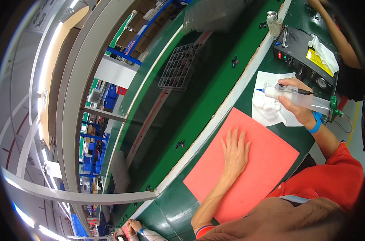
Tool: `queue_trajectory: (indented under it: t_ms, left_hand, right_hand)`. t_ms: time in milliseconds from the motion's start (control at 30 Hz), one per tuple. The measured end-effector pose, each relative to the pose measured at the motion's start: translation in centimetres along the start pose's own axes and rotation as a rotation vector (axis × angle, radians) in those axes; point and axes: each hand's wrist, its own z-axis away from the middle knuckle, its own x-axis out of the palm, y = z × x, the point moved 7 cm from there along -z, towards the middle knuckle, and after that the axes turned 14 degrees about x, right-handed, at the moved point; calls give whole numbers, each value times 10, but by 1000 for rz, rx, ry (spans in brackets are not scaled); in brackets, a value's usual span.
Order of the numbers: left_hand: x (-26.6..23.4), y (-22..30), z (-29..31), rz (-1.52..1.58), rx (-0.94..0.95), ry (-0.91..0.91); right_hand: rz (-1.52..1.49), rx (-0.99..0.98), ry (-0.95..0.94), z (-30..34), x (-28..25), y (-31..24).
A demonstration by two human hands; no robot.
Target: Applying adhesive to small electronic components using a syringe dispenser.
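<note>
My left hand [235, 156] lies flat on a pinkish-red foam sheet [266, 148], fingers stretched out and nothing in them. To the right, my right hand [298, 105] is wrapped round a large clear dispensing syringe [319, 103]. The syringe has a white front end, a blue tip pointing left and a green cap with a hose at its rear. It is held above crumpled white tissue [266, 111] on the green bench. A blue band circles my right wrist.
A black dispenser box [294, 60] with a gauge stands beyond my right hand, a glass jar [274, 25] near it. Left of the bench's pale edge, a green conveyor [214, 96] carries small dark parts [179, 144] and a gridded tray [179, 66]. Other people's hands [133, 227] show at the lower left.
</note>
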Motion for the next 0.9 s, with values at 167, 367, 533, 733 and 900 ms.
queue_trajectory:
  t_ms: [167,367,533,733,900]
  left_hand:
    - [0,-26,-5,48,90,67]
    - [-22,-75,-115,51,83,310]
    - [44,-121,-220,-199,155,206]
    - [112,-156,-252,-157,14,-142]
    - [92,-151,-241,-24,84,-7]
  right_hand:
    - [-20,71,-4,-4,7,16]
    - [17,67,113,-5,-8,22]
    - [-42,26,12,-15,0,2]
    - [1,41,47,-4,-5,10]
    - [-45,13,59,0,-6,12]
